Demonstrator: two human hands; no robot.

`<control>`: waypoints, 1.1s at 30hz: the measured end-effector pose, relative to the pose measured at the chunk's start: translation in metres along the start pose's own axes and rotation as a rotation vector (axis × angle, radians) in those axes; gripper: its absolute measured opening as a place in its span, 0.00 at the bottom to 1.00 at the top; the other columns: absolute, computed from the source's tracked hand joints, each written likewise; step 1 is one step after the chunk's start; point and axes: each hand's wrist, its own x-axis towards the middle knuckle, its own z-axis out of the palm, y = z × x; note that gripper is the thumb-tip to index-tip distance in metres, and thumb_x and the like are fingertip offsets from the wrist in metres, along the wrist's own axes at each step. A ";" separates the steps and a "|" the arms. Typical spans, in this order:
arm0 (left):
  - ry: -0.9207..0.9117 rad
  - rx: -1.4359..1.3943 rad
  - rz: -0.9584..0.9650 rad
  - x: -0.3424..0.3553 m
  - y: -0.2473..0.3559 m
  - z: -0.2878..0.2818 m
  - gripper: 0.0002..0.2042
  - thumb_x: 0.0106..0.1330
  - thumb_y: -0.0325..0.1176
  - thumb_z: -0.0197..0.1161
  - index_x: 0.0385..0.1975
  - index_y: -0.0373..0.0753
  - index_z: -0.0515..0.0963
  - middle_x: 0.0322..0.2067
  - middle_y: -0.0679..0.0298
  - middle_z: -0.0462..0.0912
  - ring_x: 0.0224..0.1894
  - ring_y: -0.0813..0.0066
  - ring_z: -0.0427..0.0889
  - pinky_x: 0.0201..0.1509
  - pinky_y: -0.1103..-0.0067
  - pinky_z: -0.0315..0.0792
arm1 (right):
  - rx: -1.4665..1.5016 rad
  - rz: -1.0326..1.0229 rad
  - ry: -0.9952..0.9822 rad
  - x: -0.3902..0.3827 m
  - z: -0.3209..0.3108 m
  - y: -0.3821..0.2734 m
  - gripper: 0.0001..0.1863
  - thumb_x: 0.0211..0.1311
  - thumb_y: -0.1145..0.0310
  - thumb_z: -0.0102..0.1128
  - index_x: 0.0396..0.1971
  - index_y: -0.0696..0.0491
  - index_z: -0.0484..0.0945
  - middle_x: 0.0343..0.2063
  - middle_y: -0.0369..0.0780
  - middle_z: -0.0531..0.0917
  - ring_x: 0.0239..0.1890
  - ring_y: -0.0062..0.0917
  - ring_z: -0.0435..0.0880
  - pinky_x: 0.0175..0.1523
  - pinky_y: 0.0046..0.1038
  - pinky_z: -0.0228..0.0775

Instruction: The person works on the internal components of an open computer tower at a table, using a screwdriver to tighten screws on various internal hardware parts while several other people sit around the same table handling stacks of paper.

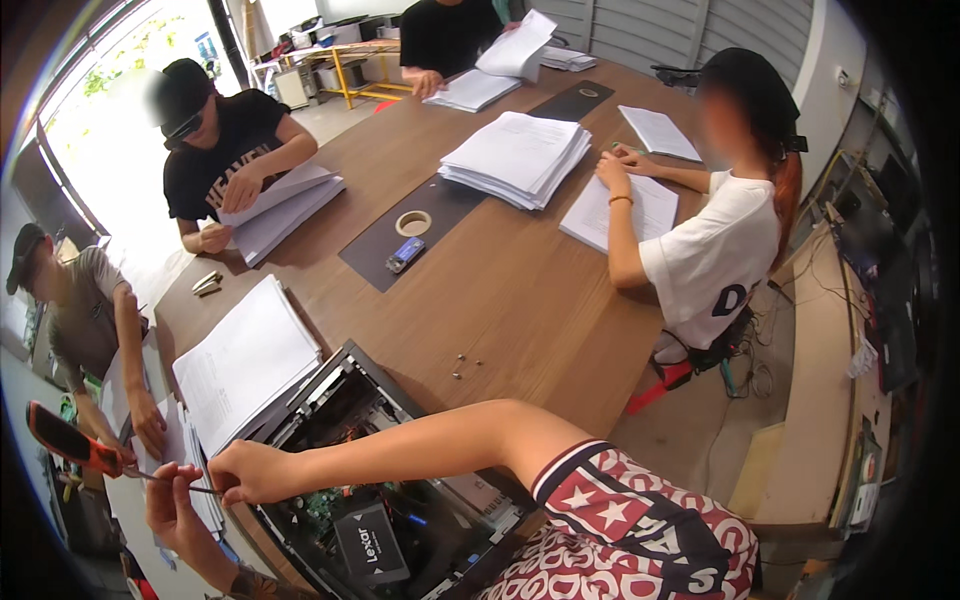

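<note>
My left hand is closed, its fingers pinching the thin metal shaft of a screwdriver. The orange-and-black handle points away to the left, past my fingers. Reaching across from the right, my right hand has its fingertips closed around the tip end of that shaft; whether a small screw sits between them is hidden. Below both hands lies an open black computer case at the table's near edge. Inside it show a green circuit board, cables and a dark square solid-state drive.
Several small screws lie beyond the case. A paper stack touches its far left side. Farther off are a tape roll, a small blue device and a tall paper stack. Several people handle papers around the table.
</note>
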 end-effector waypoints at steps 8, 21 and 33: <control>0.032 -0.117 -0.021 -0.008 0.020 0.000 0.11 0.71 0.29 0.56 0.46 0.28 0.76 0.34 0.57 0.83 0.37 0.71 0.81 0.52 0.75 0.73 | 0.035 -0.088 -0.107 0.007 0.002 0.002 0.08 0.56 0.75 0.65 0.35 0.62 0.81 0.26 0.47 0.84 0.30 0.33 0.85 0.40 0.31 0.74; 0.036 -0.219 -0.032 -0.014 -0.001 -0.022 0.05 0.65 0.25 0.59 0.37 0.31 0.76 0.29 0.58 0.79 0.32 0.70 0.79 0.48 0.72 0.75 | 0.174 -0.130 -0.197 0.001 0.010 0.008 0.05 0.56 0.76 0.61 0.31 0.60 0.82 0.24 0.47 0.84 0.28 0.33 0.84 0.37 0.32 0.74; -0.131 -0.148 0.112 -0.004 -0.008 -0.011 0.23 0.70 0.48 0.58 0.50 0.32 0.70 0.31 0.61 0.76 0.39 0.74 0.76 0.48 0.76 0.67 | 0.023 -0.117 -0.147 -0.002 0.004 0.005 0.06 0.53 0.76 0.65 0.31 0.60 0.83 0.26 0.47 0.85 0.31 0.36 0.86 0.39 0.32 0.76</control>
